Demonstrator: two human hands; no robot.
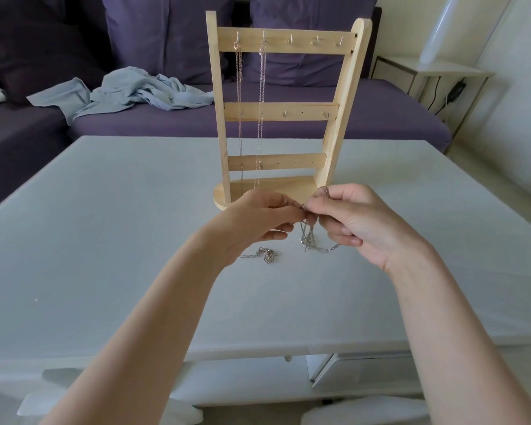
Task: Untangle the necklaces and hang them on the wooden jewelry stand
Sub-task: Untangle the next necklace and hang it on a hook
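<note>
Now our left hand [264, 214] and right hand [339, 216] pinch the tangled necklaces [308, 237] between them; free hooks [314, 41] on the wooden jewelry stand [284, 105] lie straight ahead, above.

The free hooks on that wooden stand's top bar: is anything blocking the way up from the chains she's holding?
Nothing visible does. The tangled silver chains hang from both hands, left hand and right hand, just before the pale wooden jewelry stand; three free hooks sit unobstructed.

Pale surface [105, 240] before me. Behind it, purple sofa [288, 118] with two cushions [166, 32]; crumpled blue shirt [129, 90] lying on its seat. White side table [426, 72] at right, black cable [451, 96] hanging below.
</note>
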